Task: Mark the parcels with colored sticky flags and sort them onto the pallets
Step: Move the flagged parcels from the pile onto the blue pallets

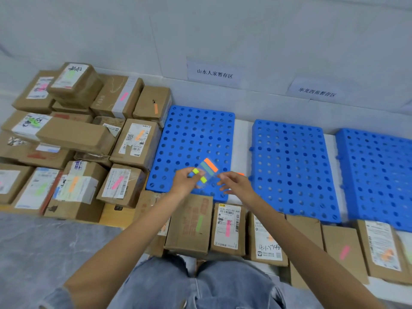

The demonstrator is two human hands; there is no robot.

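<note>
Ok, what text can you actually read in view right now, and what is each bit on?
"山水人家暂存区": left wall sign.
"华龙西苑暂存区": right wall sign.
"502B-P021-00 A68", digits unsure: pink-flagged front parcel.
"4-1-7340", handwritten, unsure: parcel right of it.
All other labels and box print: too small or blurred to read.

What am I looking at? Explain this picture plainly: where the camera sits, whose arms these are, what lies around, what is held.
There is no machine here. A person wears one camera on the head, and it looks down at their own arms. The left hand holds a clear sheet of coloured sticky flags. The right hand pinches at its edge. Ahead lie three blue pallets full of holes, below two paper signs. Many cardboard boxes are piled at the left, and more stand in a row nearest the person. Several already carry a flag.
</note>
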